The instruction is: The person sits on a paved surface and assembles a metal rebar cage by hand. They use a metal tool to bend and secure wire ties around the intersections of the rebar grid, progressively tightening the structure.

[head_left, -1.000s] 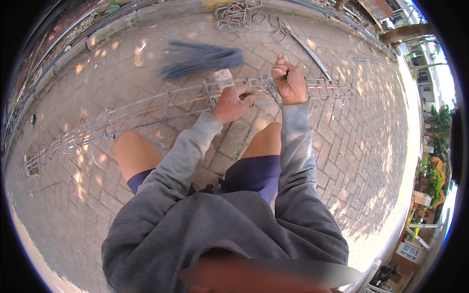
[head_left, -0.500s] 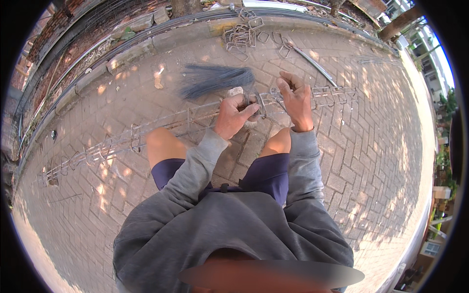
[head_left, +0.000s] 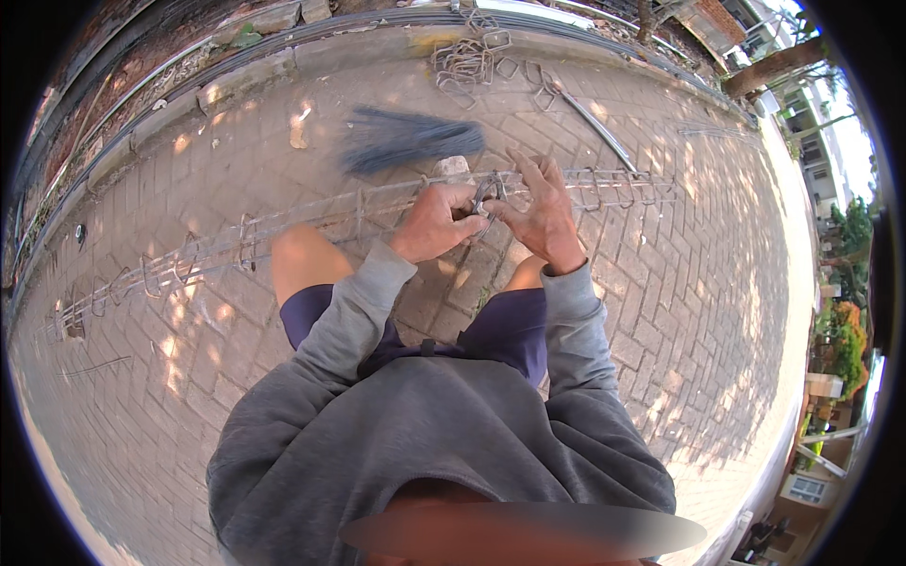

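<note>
Left hand (head_left: 432,226) and right hand (head_left: 540,219) meeting over a long bar cage (head_left: 360,212)

The person is sitting low or squatting, with the bar cage running crosswise just in front of the left knee (head_left: 307,255). Both hands are reaching over its middle stretch, and a grey metal piece (head_left: 485,196) is showing between them — its exact form is partly hidden by the fingers.

The left hand is curling its fingers inward, with its thumb lying close to the metal piece; whether it is truly gripping it, I cannot tell. The right hand is bringing its thumb in toward the same piece, while its other fingers are spreading loosely upward; I cannot tell whether anything is being pinched there either.

A pale block (head_left: 453,166) is sitting just beyond the left hand, beside the cage. Farther out, a bundle of dark blue-grey wire (head_left: 415,141) is lying on the paving (head_left: 679,311). Bent metal rings (head_left: 469,64) are lying in a tangled heap near the kerb (head_left: 349,61), and a straight metal pipe (head_left: 596,125) is slanting down to the right — its lower end coming close to the cage.
</note>
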The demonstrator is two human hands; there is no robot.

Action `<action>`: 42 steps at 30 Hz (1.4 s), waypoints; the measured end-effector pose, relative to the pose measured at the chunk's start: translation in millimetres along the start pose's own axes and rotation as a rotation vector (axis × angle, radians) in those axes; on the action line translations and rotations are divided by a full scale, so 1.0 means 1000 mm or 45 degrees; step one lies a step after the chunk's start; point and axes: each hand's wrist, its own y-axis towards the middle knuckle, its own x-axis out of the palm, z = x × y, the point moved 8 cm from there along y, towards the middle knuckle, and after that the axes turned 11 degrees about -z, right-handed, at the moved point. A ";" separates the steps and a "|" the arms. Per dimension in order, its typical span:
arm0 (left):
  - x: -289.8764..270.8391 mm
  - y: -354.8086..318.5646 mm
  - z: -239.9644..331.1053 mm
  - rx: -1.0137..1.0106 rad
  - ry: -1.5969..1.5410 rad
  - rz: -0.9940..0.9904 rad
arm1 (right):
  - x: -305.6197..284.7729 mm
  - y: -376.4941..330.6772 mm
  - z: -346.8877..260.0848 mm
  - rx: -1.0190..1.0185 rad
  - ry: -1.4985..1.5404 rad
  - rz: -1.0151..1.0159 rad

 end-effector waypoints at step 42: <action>-0.077 -0.075 -0.021 -0.098 1.326 -0.073 | 0.028 -0.018 -0.024 -0.882 -0.562 -0.219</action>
